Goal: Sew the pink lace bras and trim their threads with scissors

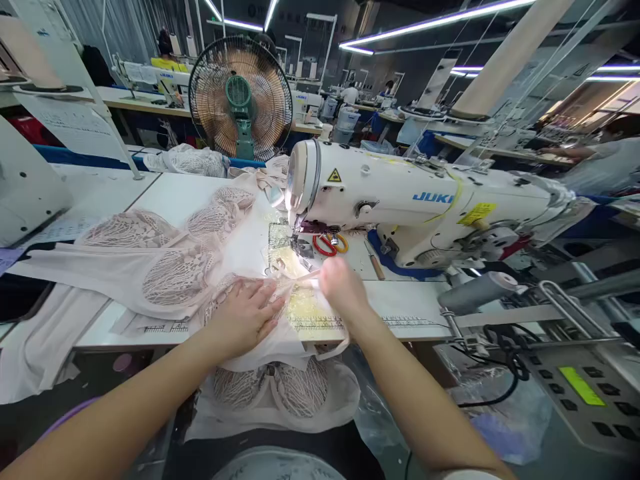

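My left hand (250,313) lies flat with its fingers stretched over a pale pink lace bra (267,347) at the table's front edge. My right hand (343,287) is closed in a fist on a pale strap or edge of that bra, pulled taut to the right. Just beyond the hands is the lit needle and presser foot (301,247) of a white sewing machine (350,177). More lace bras (180,273) are heaped on the left of the table. Another bra (280,393) rests on my lap.
Scissors (325,245) with red and yellow handles lie beside the needle, near a wooden-handled tool (375,261). A large fan (241,97) stands behind the table. At the right are a grey thread cone (477,292) and a control box (583,387). People sit farther back.
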